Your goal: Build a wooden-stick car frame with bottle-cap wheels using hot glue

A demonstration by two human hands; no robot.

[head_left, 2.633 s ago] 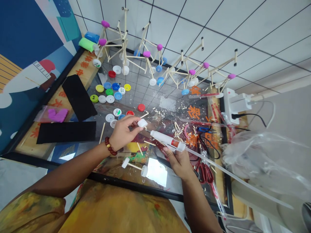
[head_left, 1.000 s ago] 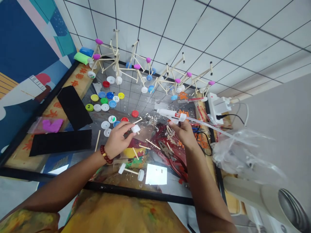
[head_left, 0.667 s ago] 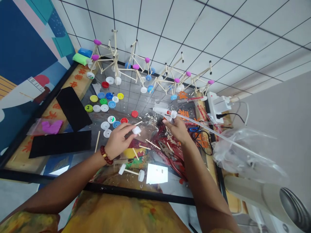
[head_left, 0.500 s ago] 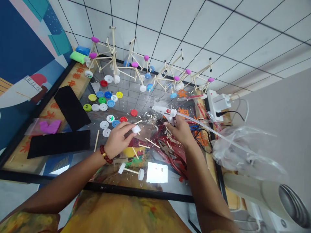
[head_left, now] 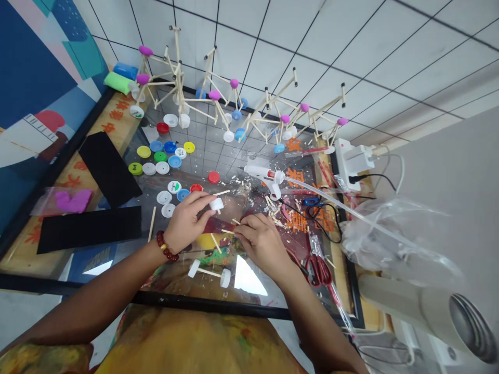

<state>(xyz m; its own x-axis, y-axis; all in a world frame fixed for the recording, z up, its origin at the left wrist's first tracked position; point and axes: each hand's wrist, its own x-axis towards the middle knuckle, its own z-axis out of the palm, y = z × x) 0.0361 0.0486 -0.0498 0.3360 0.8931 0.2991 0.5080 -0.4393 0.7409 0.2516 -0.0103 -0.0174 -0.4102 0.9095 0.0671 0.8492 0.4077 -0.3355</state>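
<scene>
My left hand (head_left: 186, 222) pinches a white plastic cap (head_left: 216, 203) between thumb and fingers; a short bit of wood shows just below it. My right hand (head_left: 260, 240) is low over the table, fingertips closed on a thin wooden stick (head_left: 236, 222) whose end pokes out. Another stick (head_left: 227, 231) lies by those fingertips, and one more (head_left: 215, 243) is between the hands. Nearer my body lies an axle of two white caps joined by a stick (head_left: 209, 272). A white glue gun (head_left: 259, 171) rests beyond my right hand.
Loose coloured bottle caps (head_left: 160, 156) lie at the left. Stick frames with purple blobs (head_left: 214, 95) line the back. Red-handled scissors (head_left: 318, 270) and wood scraps (head_left: 275, 208) are at the right, beside a power strip (head_left: 343, 161). Black sheets (head_left: 111, 169) lie left.
My right hand has let go of the glue gun and come down toward me to the loose sticks, closing on one. My left hand still holds the white cap, nearly unmoved.
</scene>
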